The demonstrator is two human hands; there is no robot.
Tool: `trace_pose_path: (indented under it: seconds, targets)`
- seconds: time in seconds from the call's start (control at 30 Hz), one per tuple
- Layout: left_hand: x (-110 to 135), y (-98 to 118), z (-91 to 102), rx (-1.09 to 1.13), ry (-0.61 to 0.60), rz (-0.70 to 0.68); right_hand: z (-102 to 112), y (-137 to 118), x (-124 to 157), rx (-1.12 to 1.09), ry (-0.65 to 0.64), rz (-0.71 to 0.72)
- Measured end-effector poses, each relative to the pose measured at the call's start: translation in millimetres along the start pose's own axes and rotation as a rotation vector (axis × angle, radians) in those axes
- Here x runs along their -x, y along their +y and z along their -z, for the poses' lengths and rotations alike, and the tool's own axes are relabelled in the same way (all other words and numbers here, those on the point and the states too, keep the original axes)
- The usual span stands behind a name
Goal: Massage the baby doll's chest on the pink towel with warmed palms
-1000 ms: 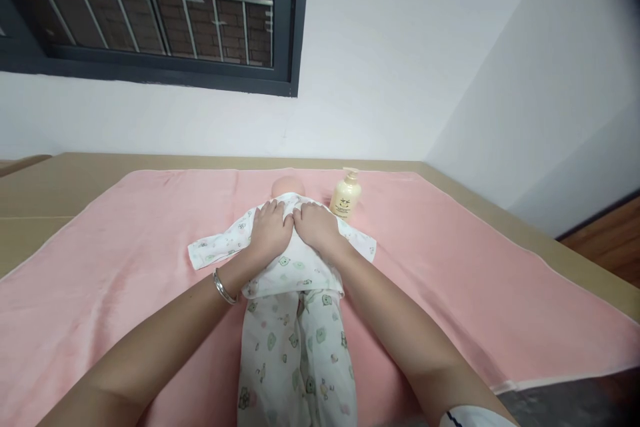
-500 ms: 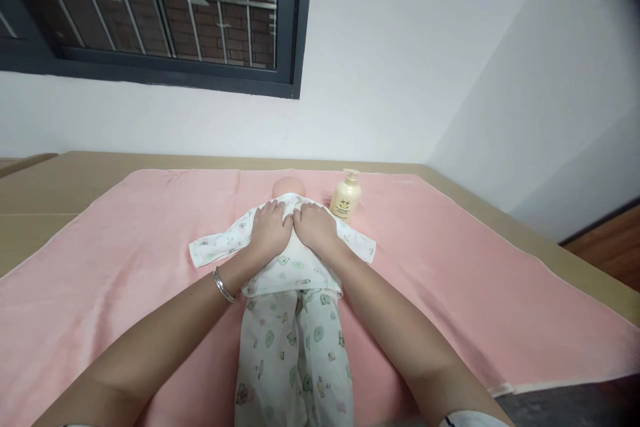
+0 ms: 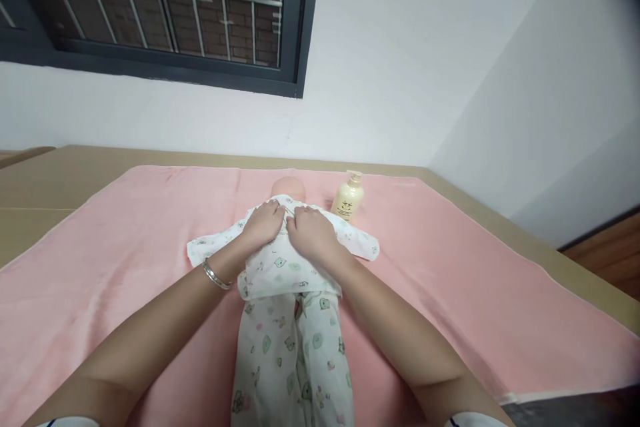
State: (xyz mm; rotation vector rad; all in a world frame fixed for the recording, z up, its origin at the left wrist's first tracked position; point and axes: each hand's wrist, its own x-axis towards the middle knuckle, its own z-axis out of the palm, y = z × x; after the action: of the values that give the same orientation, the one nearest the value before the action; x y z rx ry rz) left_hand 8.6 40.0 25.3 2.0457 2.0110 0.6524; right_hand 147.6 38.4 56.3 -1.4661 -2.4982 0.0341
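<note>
1. Shirt (image 3: 280, 267) on the doll (image 3: 289, 185) lies on the pink towel (image 3: 450, 247).
2. My left hand (image 3: 263, 221) and right hand (image 3: 311, 233) rest palm-down on it, side by side.
3. Pinching cloth or not, I cannot tell.

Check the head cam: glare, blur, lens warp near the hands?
Head view: light soft, even, no hard shadows; left hand and right hand on the white printed baby top look sharp. The dark-framed barred window leans from wide-angle warp, one bright reflection at its top edge. Top-right corner vignetted.
</note>
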Motion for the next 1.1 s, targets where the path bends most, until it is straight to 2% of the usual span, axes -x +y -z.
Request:
trace_pose_path:
  seconds: [0.13,0.3,0.43,0.57,0.67,0.87,0.97,1.1]
  targets:
    - [10,13,-0.8,-0.082,0.071,0.048,9,-3,1,0.000,-0.131,-0.041]
    - [29,33,-8.9,-0.178,0.099,0.013,-3,17,-18,-0.037,-0.074,-0.014]
    - [23,27,-5.9,-0.127,0.078,-0.006,0,12,-12,0.018,-0.069,0.018]
    - [13,17,-1.1,-0.059,0.074,0.023,20,-2,5,0.073,-0.177,-0.041]
    - [15,19,-1.6,-0.098,0.097,0.036,26,-5,8,0.083,-0.229,-0.056]
    - [32,33,-10.5,-0.286,0.111,-0.059,0,14,-11,0.021,-0.065,0.042]
    - [31,31,-13.1,-0.232,0.127,-0.050,-13,21,-17,-0.003,0.004,0.059]
    - [22,21,-13.9,-0.138,0.155,-0.060,-20,25,-22,-0.025,0.047,0.068]
